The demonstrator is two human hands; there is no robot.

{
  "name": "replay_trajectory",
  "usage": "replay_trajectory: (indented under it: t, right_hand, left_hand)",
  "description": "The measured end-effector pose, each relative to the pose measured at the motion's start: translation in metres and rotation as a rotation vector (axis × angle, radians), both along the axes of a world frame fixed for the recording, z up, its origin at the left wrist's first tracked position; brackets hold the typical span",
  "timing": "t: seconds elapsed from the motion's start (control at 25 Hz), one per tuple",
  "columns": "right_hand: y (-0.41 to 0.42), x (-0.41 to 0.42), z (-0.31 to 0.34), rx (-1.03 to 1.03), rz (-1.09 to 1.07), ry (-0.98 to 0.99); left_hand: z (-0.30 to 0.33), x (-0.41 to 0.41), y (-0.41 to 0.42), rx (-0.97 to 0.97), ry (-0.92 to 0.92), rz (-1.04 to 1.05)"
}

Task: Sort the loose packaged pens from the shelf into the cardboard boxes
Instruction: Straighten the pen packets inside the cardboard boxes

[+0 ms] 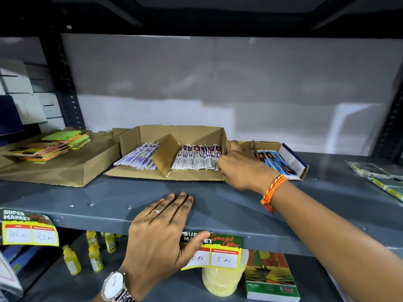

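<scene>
Packaged pens point(197, 159) fill a divided cardboard box point(174, 149) near the shelf's point(109, 199) back edge; right hand point(242, 168) pinches them, left hand point(161, 236) rests spread on the front edge.

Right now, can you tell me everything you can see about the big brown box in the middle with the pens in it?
The cardboard box is brown and looks worn, with its front cut away or folded flat. It sits on the grey shelf, toward the back. A tilted cardboard divider splits it in two: purple-and-white pen packets lie left, red-and-white pen packets lie right. The right hand reaches to its right end.
</scene>
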State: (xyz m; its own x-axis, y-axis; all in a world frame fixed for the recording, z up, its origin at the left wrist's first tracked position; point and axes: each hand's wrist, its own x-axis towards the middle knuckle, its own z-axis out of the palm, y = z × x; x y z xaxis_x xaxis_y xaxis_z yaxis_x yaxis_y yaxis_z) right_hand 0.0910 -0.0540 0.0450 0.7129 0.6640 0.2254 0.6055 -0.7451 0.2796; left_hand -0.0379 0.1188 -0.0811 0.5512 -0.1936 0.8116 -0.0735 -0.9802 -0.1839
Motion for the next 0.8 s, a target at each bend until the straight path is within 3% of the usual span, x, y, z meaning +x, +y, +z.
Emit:
replay_trajectory:
  t: [0.28, 0.48, 0.64, 0.8]
  right_hand:
    - [-0.05, -0.012, -0.004, 0.378, 0.051, 0.141]
    - [-0.053, -0.027, -0.005, 0.415, 0.069, 0.231]
    - [-0.09, 0.003, 0.013, 0.526, -0.197, 0.118]
    - [-0.121, 0.028, 0.016, 0.515, -0.401, 0.136]
  left_hand:
    - [0.012, -0.011, -0.016, -0.017, 0.111, 0.042]
    - [0.014, -0.005, -0.053, 0.038, 0.136, -0.017]
    - [0.008, 0.001, -0.059, 0.008, 0.109, -0.03]
    - [0.002, 0.004, -0.057, -0.003, 0.046, -0.06]
